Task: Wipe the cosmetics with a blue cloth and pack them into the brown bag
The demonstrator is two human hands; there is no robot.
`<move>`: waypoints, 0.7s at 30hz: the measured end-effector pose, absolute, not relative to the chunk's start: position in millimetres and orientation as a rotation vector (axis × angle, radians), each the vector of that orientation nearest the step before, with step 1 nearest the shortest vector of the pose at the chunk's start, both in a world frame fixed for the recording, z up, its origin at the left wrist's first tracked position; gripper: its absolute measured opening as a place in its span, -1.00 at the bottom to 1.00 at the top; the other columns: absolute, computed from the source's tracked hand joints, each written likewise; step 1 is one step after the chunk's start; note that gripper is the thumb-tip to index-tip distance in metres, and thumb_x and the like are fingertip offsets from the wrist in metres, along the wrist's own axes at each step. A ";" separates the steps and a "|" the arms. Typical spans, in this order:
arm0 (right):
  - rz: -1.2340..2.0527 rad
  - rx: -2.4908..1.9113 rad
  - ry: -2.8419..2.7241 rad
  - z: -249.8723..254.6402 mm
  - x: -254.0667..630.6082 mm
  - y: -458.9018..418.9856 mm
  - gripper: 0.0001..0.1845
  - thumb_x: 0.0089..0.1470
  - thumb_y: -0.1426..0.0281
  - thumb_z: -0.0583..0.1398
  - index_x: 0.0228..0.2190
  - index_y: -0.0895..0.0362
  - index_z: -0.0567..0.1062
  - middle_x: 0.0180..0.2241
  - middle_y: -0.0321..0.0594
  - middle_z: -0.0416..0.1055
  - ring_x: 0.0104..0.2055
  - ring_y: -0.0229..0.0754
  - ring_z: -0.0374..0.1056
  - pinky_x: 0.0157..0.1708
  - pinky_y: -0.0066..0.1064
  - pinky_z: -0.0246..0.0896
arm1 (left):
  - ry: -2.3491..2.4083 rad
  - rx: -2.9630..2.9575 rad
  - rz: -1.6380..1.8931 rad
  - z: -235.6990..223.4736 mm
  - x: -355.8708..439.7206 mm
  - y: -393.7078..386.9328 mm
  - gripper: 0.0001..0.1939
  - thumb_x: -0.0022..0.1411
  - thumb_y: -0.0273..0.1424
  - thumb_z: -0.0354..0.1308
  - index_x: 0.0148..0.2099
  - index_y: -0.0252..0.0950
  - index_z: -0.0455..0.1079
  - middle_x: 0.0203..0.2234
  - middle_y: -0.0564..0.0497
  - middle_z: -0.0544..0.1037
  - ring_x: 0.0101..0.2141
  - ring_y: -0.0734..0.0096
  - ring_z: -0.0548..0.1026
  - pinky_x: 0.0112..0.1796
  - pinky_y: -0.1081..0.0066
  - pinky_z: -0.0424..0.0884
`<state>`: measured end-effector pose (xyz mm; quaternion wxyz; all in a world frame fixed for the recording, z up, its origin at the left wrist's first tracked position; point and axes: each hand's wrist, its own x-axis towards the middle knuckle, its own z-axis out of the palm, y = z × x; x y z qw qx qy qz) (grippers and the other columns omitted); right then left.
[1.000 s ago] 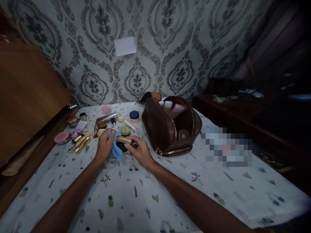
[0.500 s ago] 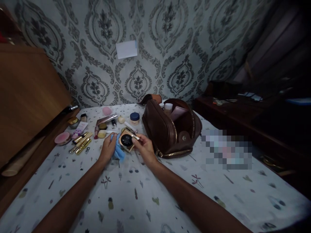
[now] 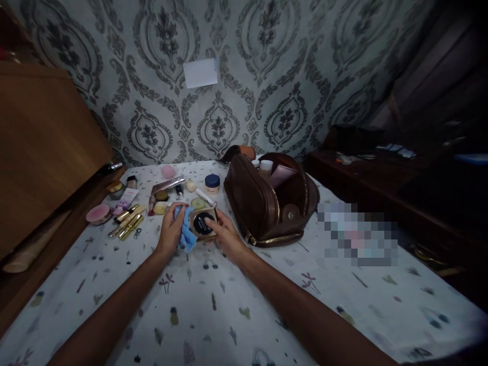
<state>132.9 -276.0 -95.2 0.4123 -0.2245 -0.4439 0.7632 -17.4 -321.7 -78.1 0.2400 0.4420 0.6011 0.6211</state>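
My left hand (image 3: 170, 231) is closed around a bunched blue cloth (image 3: 186, 234) just above the patterned bedsheet. My right hand (image 3: 224, 235) grips a gold square compact (image 3: 203, 223) with a round black centre, its face turned up toward me. The cloth touches the compact's left edge. Both hands sit side by side in front of a spread of small cosmetics. An open brown leather toiletry bag (image 3: 267, 206) stands just right of my right hand, with bottles and a pink tube inside.
Gold tubes (image 3: 127, 223), a pink round case (image 3: 97, 214), a navy-lidded jar (image 3: 212, 183), a pale green jar (image 3: 197, 203) and other small cosmetics lie on the sheet (image 3: 213, 300) behind my hands. A wooden headboard (image 3: 41, 152) rises at left. Dark furniture (image 3: 381, 173) stands at right.
The compact was edge-on in my right hand; it has turned face-up and come level, now against the blue cloth. My left hand stayed closed on the cloth.
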 end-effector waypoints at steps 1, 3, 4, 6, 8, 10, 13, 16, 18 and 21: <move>1.962 -0.560 -1.048 -96.1 132.0 -276.0 -0.55 -0.11 0.20 0.40 -0.17 0.09 0.48 -0.38 -0.31 0.50 -0.48 -0.26 0.38 -0.66 -0.51 0.26 | 1.666 1.251 1.694 -77.1 -15.5 -323.2 -0.67 0.26 -0.07 0.09 -0.16 -0.23 0.36 -0.43 0.12 0.41 -0.45 0.46 0.35 -0.37 0.49 0.32; 2.032 -0.540 -0.942 -98.0 130.3 -276.1 -0.58 -0.11 0.22 0.42 -0.23 0.12 0.48 -0.43 -0.33 0.49 -0.52 -0.26 0.37 -0.66 -0.49 0.26 | 1.725 1.363 1.655 -74.9 -12.4 -326.4 -0.70 0.31 -0.10 0.04 -0.18 -0.23 0.34 -0.45 0.13 0.40 -0.44 0.44 0.36 -0.34 0.47 0.33; 2.056 -0.523 -0.898 -98.9 129.6 -276.2 -0.60 -0.10 0.24 0.42 -0.25 0.13 0.47 -0.44 -0.32 0.50 -0.53 -0.26 0.38 -0.66 -0.49 0.27 | 1.763 1.421 1.634 -73.8 -11.2 -328.2 -0.71 0.33 -0.11 0.01 -0.19 -0.23 0.33 -0.46 0.12 0.40 -0.43 0.42 0.37 -0.33 0.45 0.33; 2.089 -0.492 -0.812 -100.6 128.4 -275.8 -0.64 -0.07 0.28 0.41 -0.26 0.15 0.47 -0.42 -0.30 0.52 -0.50 -0.25 0.41 -0.64 -0.49 0.28 | 1.815 1.531 1.574 -72.5 -10.2 -331.4 -0.71 0.36 -0.13 -0.04 -0.17 -0.23 0.34 -0.45 0.10 0.43 -0.41 0.39 0.41 -0.31 0.43 0.35; 2.115 -0.475 -0.728 -101.8 127.7 -274.1 -0.68 -0.04 0.31 0.40 -0.26 0.16 0.47 -0.41 -0.27 0.55 -0.48 -0.23 0.44 -0.62 -0.48 0.30 | 1.808 1.643 1.493 -72.8 -10.9 -334.1 -0.69 0.36 -0.14 -0.05 -0.08 -0.25 0.33 -0.40 0.07 0.48 -0.37 0.35 0.44 -0.27 0.39 0.37; 2.132 -0.470 -0.646 -102.0 127.5 -270.9 -0.75 0.03 0.33 0.37 -0.27 0.16 0.47 -0.41 -0.26 0.56 -0.47 -0.23 0.46 -0.60 -0.48 0.33 | 1.749 1.756 1.401 -74.6 -12.8 -335.5 -0.64 0.33 -0.13 0.01 0.02 -0.27 0.30 -0.32 0.03 0.52 -0.32 0.31 0.47 -0.22 0.35 0.38; 2.184 -0.461 -0.525 -99.3 128.4 -265.5 -0.80 0.18 0.26 0.25 -0.28 0.16 0.48 -0.43 -0.25 0.57 -0.47 -0.23 0.47 -0.54 -0.47 0.38 | 1.639 1.852 1.327 -77.1 -17.0 -335.1 -0.51 0.26 -0.14 0.14 0.14 -0.29 0.24 -0.16 -0.06 0.53 -0.18 0.24 0.49 -0.11 0.31 0.39; 2.263 -0.426 -0.424 -94.6 130.4 -262.4 -0.66 0.31 0.15 0.08 -0.25 0.14 0.49 -0.41 -0.23 0.59 -0.44 -0.21 0.49 -0.49 -0.42 0.44 | 1.623 1.814 1.346 -77.9 -21.8 -332.6 -0.57 0.27 -0.16 0.14 0.09 -0.28 0.29 -0.16 -0.04 0.53 -0.15 0.26 0.49 -0.11 0.34 0.38; 2.289 -0.410 -0.390 -93.1 131.6 -261.2 -0.63 0.36 0.17 0.00 -0.23 0.14 0.48 -0.38 -0.22 0.60 -0.40 -0.20 0.51 -0.43 -0.38 0.48 | 1.669 1.776 1.384 -77.7 -24.0 -331.2 -0.68 0.27 -0.17 0.13 -0.04 -0.26 0.35 -0.29 0.04 0.52 -0.26 0.33 0.48 -0.19 0.39 0.38; 2.270 -0.404 -0.393 -95.9 132.2 -259.1 -0.72 0.34 0.22 0.05 -0.19 0.13 0.46 -0.32 -0.19 0.61 -0.33 -0.18 0.53 -0.33 -0.32 0.51 | 1.791 1.772 1.424 -77.1 -23.8 -330.7 -0.75 0.24 -0.17 0.16 -0.20 -0.25 0.37 -0.45 0.12 0.45 -0.41 0.41 0.41 -0.31 0.43 0.34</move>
